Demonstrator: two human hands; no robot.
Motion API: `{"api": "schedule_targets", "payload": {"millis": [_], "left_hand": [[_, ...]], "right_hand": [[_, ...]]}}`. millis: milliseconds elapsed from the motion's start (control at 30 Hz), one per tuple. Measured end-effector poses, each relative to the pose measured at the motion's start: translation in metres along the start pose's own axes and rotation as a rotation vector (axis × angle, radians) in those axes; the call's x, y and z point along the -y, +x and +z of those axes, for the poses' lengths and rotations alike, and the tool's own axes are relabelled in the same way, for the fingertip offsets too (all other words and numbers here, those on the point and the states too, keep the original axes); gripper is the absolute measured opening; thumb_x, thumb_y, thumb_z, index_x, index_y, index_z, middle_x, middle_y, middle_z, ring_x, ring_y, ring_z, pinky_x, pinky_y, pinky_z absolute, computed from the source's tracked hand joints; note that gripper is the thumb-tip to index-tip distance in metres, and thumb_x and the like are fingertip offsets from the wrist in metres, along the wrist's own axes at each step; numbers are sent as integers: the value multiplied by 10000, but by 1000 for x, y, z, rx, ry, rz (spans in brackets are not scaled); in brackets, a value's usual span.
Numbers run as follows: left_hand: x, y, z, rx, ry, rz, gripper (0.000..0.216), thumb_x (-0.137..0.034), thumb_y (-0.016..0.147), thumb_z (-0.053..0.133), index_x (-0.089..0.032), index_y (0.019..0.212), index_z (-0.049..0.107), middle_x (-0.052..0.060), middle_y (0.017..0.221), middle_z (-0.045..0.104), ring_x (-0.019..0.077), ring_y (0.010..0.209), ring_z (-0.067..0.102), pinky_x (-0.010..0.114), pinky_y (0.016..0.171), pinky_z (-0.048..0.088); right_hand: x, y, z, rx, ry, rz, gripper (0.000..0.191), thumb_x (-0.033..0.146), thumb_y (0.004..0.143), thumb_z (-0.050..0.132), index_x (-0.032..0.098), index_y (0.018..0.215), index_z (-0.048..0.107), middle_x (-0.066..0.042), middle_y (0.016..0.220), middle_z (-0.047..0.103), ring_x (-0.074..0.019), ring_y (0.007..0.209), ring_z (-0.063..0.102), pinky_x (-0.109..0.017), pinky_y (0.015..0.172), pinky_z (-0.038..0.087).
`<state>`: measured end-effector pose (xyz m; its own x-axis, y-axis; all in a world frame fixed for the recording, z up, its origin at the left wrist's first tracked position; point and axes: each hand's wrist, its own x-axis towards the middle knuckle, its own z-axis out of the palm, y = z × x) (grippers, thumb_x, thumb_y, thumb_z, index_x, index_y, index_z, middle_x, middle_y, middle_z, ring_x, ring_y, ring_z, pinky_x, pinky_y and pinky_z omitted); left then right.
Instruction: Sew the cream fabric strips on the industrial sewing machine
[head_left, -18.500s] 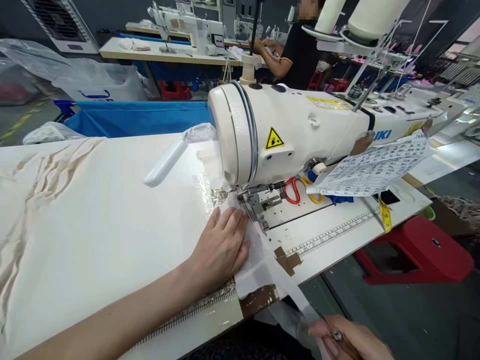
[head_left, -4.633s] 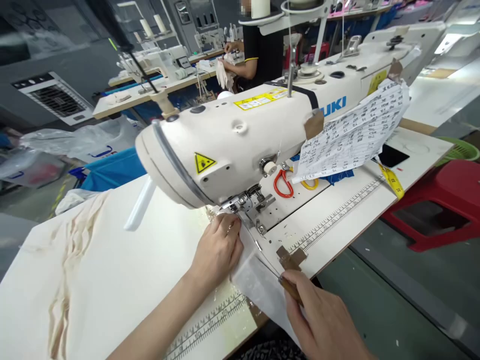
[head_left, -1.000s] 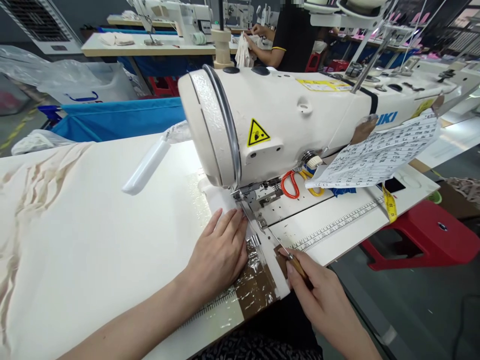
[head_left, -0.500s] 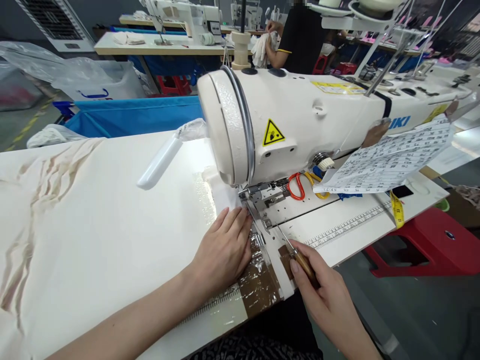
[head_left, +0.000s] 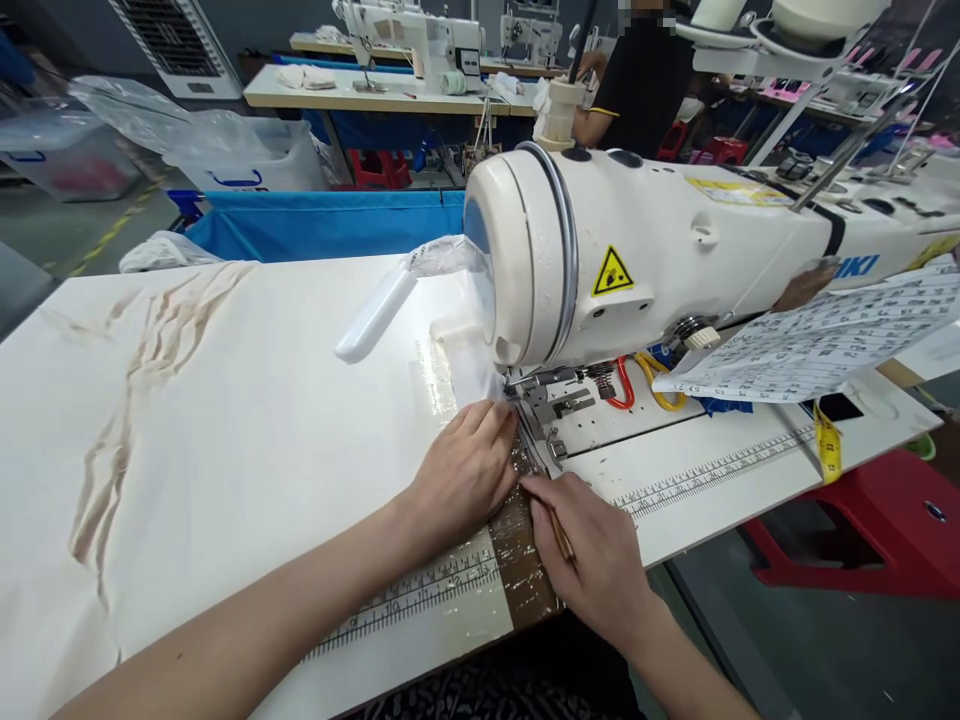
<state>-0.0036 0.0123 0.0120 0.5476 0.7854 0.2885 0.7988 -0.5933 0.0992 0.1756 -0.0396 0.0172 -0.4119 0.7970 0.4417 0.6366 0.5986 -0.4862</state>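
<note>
My left hand point(head_left: 469, 465) lies on the machine table point(head_left: 300, 420) just left of the presser foot area. Its fingers are bent and pressed together; what lies under or in them is hidden. In my closed right hand point(head_left: 592, 545) is a wooden-handled awl point(head_left: 561, 535), its metal tip covered by the fingers. Both hands nearly touch, in front of the white sewing machine point(head_left: 645, 260). Brown tape point(head_left: 525, 575) under clear film covers the table edge between them. Thin whitish material point(head_left: 472, 355) lies behind my left fingertips, beneath the machine head.
Red-handled scissors point(head_left: 622, 385) and a yellow handle point(head_left: 660, 385) lie behind the needle area. A written sheet point(head_left: 810, 335) hangs off the machine. Cream fabric point(head_left: 124, 430) spreads at left. A red stool point(head_left: 877, 520) stands at right. Another person point(head_left: 645, 80) sits beyond.
My right hand has moved left and in toward my left hand, with the awl. The white strip no longer shows at the table's front edge. The view has shifted left.
</note>
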Motion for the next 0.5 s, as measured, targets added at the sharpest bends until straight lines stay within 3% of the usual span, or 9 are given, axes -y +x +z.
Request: {"api": "schedule_targets", "payload": {"millis": [133, 500], "left_hand": [[2, -1, 2, -57, -26, 17, 386, -209, 968, 385, -36, 1284, 525, 190, 1236, 595, 284, 1119, 562, 442, 967, 503], [3, 0, 2, -58, -19, 2, 367, -200, 978, 366, -60, 1266, 543, 175, 1229, 595, 279, 1106, 561, 450, 956, 502]], "right_hand": [[0, 9, 8, 17, -215, -30, 295, 177, 1014, 391, 104, 1163, 635, -92, 840, 697, -197, 697, 671, -277, 560, 500], [1, 13, 11, 57, -362, -32, 313, 163, 1021, 374, 93, 1152, 649, -117, 880, 713, -199, 651, 674, -284, 531, 484]]}}
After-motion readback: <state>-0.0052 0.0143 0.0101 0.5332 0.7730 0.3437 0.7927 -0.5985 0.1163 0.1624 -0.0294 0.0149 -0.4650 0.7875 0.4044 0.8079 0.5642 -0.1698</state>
